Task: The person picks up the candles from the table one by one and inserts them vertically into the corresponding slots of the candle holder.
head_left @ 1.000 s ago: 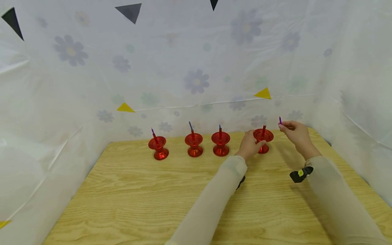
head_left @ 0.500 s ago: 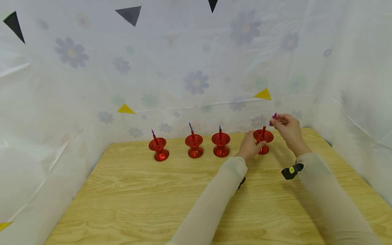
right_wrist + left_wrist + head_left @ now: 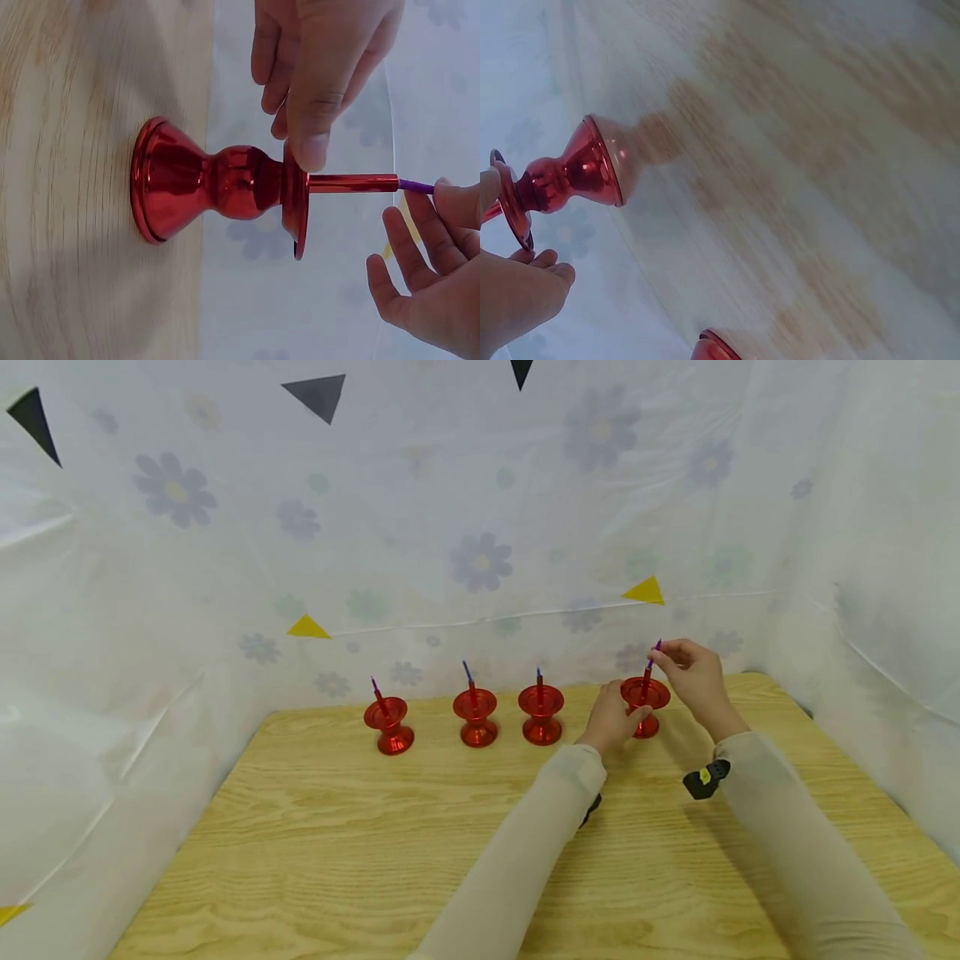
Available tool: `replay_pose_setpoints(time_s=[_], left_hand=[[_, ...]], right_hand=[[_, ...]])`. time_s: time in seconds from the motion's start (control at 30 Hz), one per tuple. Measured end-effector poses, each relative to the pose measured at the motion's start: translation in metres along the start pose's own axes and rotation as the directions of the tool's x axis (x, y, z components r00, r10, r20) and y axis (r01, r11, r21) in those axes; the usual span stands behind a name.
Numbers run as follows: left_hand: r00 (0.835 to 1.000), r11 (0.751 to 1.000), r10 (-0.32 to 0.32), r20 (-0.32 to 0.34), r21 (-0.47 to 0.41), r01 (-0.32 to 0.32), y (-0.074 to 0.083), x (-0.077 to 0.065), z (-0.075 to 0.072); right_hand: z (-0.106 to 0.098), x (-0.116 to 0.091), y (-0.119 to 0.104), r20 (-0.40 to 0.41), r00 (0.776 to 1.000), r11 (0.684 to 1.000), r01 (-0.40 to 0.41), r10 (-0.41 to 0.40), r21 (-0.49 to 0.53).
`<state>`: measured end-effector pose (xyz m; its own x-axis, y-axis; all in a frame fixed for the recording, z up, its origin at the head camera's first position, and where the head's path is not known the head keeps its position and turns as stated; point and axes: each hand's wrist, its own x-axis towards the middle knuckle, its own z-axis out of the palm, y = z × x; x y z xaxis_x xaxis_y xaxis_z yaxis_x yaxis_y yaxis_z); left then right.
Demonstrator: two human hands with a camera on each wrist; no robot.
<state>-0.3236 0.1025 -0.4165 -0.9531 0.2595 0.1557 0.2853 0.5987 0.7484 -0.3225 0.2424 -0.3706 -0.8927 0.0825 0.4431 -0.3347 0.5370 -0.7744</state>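
A shiny red candle holder [image 3: 646, 727] stands upright at the right end of a row. My left hand [image 3: 609, 717] grips its dish rim, the thumb lying on the edge in the right wrist view. Between thumb and fingers of my right hand [image 3: 696, 683] is a thin purple candle [image 3: 417, 187]. The candle's lower end meets the top of the holder's narrow red tube [image 3: 352, 183], slightly tilted to it. Seen from the left wrist, the same holder [image 3: 592, 161] has its base on the table, with the left hand [image 3: 521, 296] at the dish.
Three more red holders stand to the left: one with a purple candle [image 3: 376, 686], one with a leaning blue candle [image 3: 468, 671], one with a short blue candle [image 3: 538, 672]. The wooden table [image 3: 360, 843] backs onto a flower-patterned sheet [image 3: 420, 560].
My right hand has moved left with the purple candle, bringing it from beside the holder onto the tube's top. The left hand keeps its grip on the rim.
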Motion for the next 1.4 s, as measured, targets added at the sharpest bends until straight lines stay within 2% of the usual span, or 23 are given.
replay_pose_setpoints(time_s=[0.17,0.27,0.67,0.93,1.07,1.23,1.3,1.4], left_hand=[[1.0,1.0,-0.003,0.006,-0.006,0.003,0.002,-0.002,-0.002],[1.0,1.0,-0.004,0.01,-0.007,0.005,0.001,-0.002,-0.002],[1.0,1.0,0.007,0.001,-0.009,-0.007,-0.003,0.0,-0.005],[1.0,1.0,0.012,-0.001,0.025,-0.012,-0.001,0.0,-0.006],[0.999,0.998,-0.026,0.027,0.051,0.025,0.002,-0.004,-0.006],[0.993,0.996,-0.083,0.085,0.042,0.08,0.009,-0.013,-0.009],[0.99,0.997,-0.078,0.113,0.016,0.077,0.011,-0.018,-0.014],[0.982,0.996,-0.082,0.172,-0.007,0.085,0.014,-0.031,-0.03]], right_hand=[[0.002,0.001,-0.002,-0.006,0.995,0.992,0.098,-0.099,-0.082],[0.003,0.002,-0.002,0.001,0.993,0.99,0.115,-0.115,-0.086],[0.016,0.006,0.006,-0.029,0.997,0.995,0.069,-0.071,-0.07],[0.023,0.003,0.006,-0.086,0.994,0.997,0.061,-0.066,-0.053],[0.026,-0.002,0.005,-0.11,0.992,0.998,0.051,-0.055,-0.037],[0.026,-0.008,0.003,-0.131,0.99,0.998,0.046,-0.051,-0.042],[0.025,-0.01,0.002,-0.123,0.991,0.998,0.047,-0.052,-0.045],[0.02,-0.015,-0.003,-0.089,0.995,0.998,0.035,-0.04,-0.06]])
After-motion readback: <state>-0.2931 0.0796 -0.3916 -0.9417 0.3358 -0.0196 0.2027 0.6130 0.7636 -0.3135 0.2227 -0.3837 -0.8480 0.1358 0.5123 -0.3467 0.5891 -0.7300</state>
